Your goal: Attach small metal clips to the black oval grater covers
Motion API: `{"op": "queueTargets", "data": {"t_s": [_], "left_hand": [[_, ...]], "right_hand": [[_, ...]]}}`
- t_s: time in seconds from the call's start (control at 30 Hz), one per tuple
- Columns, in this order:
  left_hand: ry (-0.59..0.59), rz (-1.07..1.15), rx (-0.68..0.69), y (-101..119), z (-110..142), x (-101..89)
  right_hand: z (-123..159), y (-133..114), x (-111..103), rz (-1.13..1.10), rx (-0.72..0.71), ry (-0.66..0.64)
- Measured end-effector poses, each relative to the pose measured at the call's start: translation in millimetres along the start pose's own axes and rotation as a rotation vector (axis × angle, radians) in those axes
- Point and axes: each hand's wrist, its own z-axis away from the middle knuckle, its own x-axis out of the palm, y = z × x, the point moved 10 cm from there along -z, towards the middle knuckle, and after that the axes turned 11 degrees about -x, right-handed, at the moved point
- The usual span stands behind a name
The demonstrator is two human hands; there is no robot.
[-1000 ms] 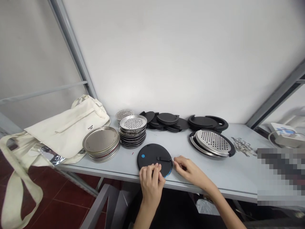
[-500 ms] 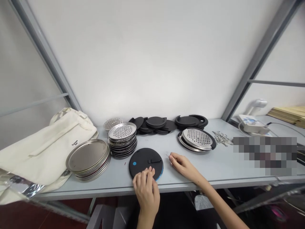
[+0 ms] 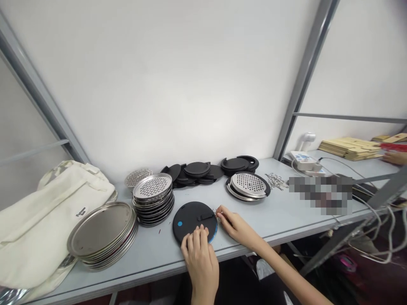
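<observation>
A round black disc (image 3: 187, 214) with a blue dot, a slot and a blue edge on its right lies near the table's front. My left hand (image 3: 202, 260) grips its near rim, fingers curled over the top. At the right rim, beside the slot, my right hand (image 3: 233, 224) pinches a small bent wire clip (image 3: 215, 209), mostly hidden by the fingertips. Farther right lies a loose pile of similar wire clips (image 3: 276, 181). Perforated metal grater discs (image 3: 249, 184), some with a black rim, rest between that pile and my right hand.
Left of the disc stand stacked perforated plates (image 3: 153, 186) and stacked plain metal lids (image 3: 101, 228). A cream bag (image 3: 54, 220) lies beyond them. Black plastic parts (image 3: 197, 169) line the wall. Rightward are a white device (image 3: 304, 161), cables, wooden boards (image 3: 348, 148) and another person's hand (image 3: 396, 157).
My right hand has brought the wire clip leftward to the disc's right rim. My left hand stays on the disc. The view has turned to the right.
</observation>
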Motion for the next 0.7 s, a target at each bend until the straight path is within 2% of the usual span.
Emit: {"op": "queueTargets", "data": {"t_s": [0.13, 0.23, 0.33, 0.7], "left_hand": [[0.018, 0.026, 0.044, -4, 4, -3.3], [0.115, 0.079, 0.123, -2, 10, -12.9], [0.184, 0.115, 0.132, -3, 14, -18.7], [0.197, 0.151, 0.109, -5, 14, -20.3]], "right_hand": [[3, 1, 3, 0.213, -0.026, 0.003], [3, 3, 7, 0.299, -0.022, -0.018], [2, 4, 9, 0.306, -0.020, -0.040], [-9, 5, 10, 0.182, 0.044, -0.055]]}}
